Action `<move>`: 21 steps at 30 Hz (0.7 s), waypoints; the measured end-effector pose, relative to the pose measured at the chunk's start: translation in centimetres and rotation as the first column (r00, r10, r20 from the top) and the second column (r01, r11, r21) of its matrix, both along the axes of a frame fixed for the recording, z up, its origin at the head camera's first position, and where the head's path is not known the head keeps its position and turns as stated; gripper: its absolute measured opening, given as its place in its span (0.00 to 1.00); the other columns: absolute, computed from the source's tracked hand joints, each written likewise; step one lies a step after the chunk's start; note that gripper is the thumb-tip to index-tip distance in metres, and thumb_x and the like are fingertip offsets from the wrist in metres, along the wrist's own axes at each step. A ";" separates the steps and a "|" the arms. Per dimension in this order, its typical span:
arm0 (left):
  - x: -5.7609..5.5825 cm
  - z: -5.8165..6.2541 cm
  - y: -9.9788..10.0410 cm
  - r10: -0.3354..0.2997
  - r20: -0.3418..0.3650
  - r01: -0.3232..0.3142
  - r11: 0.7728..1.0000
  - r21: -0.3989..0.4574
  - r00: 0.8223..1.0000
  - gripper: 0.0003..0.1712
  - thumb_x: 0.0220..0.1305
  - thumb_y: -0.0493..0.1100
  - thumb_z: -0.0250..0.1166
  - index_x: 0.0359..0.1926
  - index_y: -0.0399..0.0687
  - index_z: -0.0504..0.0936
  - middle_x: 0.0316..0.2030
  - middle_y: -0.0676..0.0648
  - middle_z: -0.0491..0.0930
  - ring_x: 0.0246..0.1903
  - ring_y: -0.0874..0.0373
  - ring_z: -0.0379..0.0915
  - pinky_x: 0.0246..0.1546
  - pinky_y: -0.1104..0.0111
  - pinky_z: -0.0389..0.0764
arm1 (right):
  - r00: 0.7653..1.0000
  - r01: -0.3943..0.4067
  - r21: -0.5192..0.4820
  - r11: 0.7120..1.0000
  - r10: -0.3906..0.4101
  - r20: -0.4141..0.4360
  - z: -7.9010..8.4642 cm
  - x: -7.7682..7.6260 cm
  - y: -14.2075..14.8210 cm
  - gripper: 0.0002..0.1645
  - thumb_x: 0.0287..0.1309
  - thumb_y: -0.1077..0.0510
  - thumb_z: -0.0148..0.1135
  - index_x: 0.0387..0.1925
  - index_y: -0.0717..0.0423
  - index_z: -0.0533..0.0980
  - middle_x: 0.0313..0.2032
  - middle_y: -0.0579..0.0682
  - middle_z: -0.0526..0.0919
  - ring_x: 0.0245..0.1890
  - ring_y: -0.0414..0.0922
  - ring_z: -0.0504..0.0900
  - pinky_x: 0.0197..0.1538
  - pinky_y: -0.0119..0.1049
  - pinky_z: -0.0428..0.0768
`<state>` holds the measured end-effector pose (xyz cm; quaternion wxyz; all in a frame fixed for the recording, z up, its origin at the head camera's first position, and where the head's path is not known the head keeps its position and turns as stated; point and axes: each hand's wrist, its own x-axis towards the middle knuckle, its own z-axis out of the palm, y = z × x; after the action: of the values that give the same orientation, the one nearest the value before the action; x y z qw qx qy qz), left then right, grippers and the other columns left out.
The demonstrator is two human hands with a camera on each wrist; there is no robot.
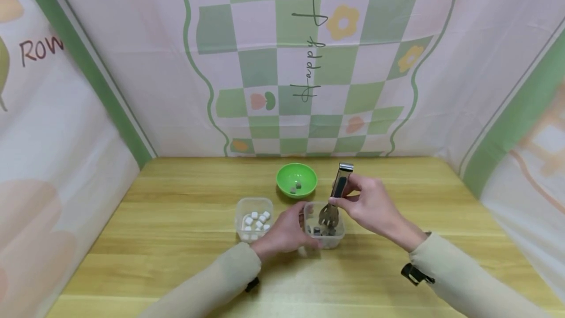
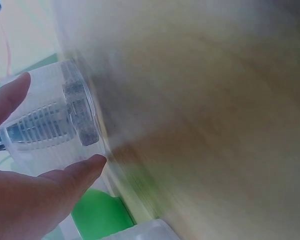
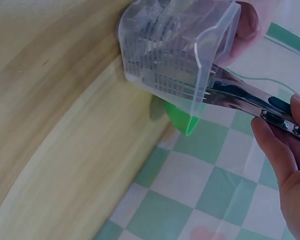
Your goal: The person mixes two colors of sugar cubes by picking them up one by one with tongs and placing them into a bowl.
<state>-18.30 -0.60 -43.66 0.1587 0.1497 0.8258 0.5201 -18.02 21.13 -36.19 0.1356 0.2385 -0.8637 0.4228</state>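
My right hand [image 1: 371,205] pinches metal tongs [image 1: 341,183] with dark grip inlays between thumb and fingers. The tongs point down, their slotted heads inside a clear plastic container [image 1: 330,244]. Dark grey cubes [image 1: 317,231] lie on its bottom; whether one is between the tong heads cannot be told. Around the left side of this container my left hand [image 1: 287,229] curls, thumb and fingers on its walls, as the left wrist view also shows. Behind it stands a green bowl [image 1: 283,186] with a few dark grey cubes [image 1: 298,185] in it.
A second clear container [image 1: 239,210] with several white cubes [image 1: 259,224] stands left of the left hand. Everything rests on a wood-grain table [image 1: 190,239]. A patterned cloth [image 1: 256,18] hangs behind the table, with more cloth along both sides.
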 end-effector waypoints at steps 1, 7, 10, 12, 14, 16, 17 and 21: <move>0.0 0.0 0.0 -0.001 0.000 0.001 1.000 0.000 1.000 0.57 0.43 0.38 0.88 0.74 0.43 0.69 0.66 0.41 0.77 0.63 0.48 0.75 0.67 0.54 0.77 | 1.000 0.002 0.006 1.000 -0.002 -0.002 0.0 0.0 0.0 0.14 0.52 0.73 0.79 0.34 0.59 0.80 0.29 0.46 0.85 0.32 0.43 0.87 0.37 0.31 0.90; 0.0 0.1 -0.1 -0.006 -0.014 0.006 1.000 0.010 1.000 0.56 0.43 0.38 0.88 0.73 0.43 0.70 0.65 0.42 0.78 0.62 0.48 0.76 0.67 0.54 0.77 | 1.000 0.012 0.033 0.999 -0.012 -0.015 -0.1 -0.2 -0.2 0.14 0.52 0.72 0.79 0.34 0.58 0.81 0.28 0.45 0.85 0.31 0.44 0.87 0.36 0.31 0.90; 0.1 0.1 -0.2 -0.008 -0.019 0.008 1.000 0.015 1.000 0.56 0.43 0.38 0.88 0.73 0.43 0.70 0.64 0.42 0.78 0.62 0.47 0.76 0.67 0.54 0.78 | 1.000 0.002 0.029 1.000 -0.001 -0.012 -0.1 -0.2 -0.4 0.14 0.53 0.72 0.78 0.35 0.58 0.81 0.28 0.45 0.85 0.31 0.44 0.87 0.36 0.31 0.90; 0.1 0.0 -0.2 -0.007 -0.017 0.008 1.000 0.015 1.000 0.56 0.43 0.38 0.88 0.73 0.42 0.70 0.64 0.42 0.78 0.62 0.48 0.76 0.67 0.54 0.78 | 1.000 -0.011 0.010 1.000 0.011 -0.016 -0.2 -0.2 -0.5 0.14 0.53 0.72 0.78 0.34 0.57 0.81 0.28 0.45 0.85 0.31 0.43 0.87 0.36 0.31 0.90; 0.1 0.0 -0.1 -0.009 -0.020 0.009 1.000 0.020 1.000 0.55 0.43 0.38 0.88 0.72 0.42 0.70 0.63 0.43 0.79 0.61 0.48 0.77 0.66 0.54 0.78 | 1.000 -0.020 -0.016 1.000 0.020 -0.017 -0.2 -0.2 -0.7 0.15 0.53 0.73 0.78 0.34 0.56 0.81 0.28 0.44 0.85 0.31 0.42 0.87 0.36 0.33 0.90; 0.0 -0.1 -0.1 -0.010 -0.022 0.010 1.000 0.022 1.000 0.55 0.42 0.37 0.88 0.72 0.42 0.70 0.61 0.44 0.80 0.60 0.49 0.77 0.66 0.54 0.78 | 0.999 -0.026 -0.036 0.999 0.025 -0.022 -0.3 -0.2 -0.8 0.15 0.52 0.74 0.78 0.34 0.56 0.81 0.29 0.44 0.86 0.31 0.42 0.88 0.36 0.34 0.90; 0.0 -0.1 -0.1 -0.011 -0.021 0.011 1.000 0.024 1.000 0.55 0.42 0.37 0.88 0.72 0.42 0.71 0.61 0.45 0.80 0.59 0.50 0.78 0.66 0.54 0.79 | 0.999 -0.027 -0.046 0.999 0.026 -0.024 -0.3 -0.2 -0.9 0.15 0.52 0.74 0.78 0.34 0.56 0.81 0.28 0.44 0.86 0.31 0.42 0.88 0.36 0.34 0.91; -0.1 -0.1 -0.1 -0.012 -0.019 0.013 1.000 0.022 1.000 0.55 0.43 0.37 0.88 0.72 0.43 0.71 0.60 0.45 0.81 0.58 0.50 0.78 0.65 0.55 0.79 | 0.999 -0.024 -0.047 0.999 0.023 -0.023 -0.4 -0.2 -0.8 0.15 0.52 0.73 0.78 0.34 0.56 0.81 0.29 0.44 0.86 0.32 0.42 0.88 0.37 0.34 0.90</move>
<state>-18.37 -0.71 -43.72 0.1526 0.1614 0.8204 0.5269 -18.23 20.33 -36.56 0.1460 0.2503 -0.8489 0.4421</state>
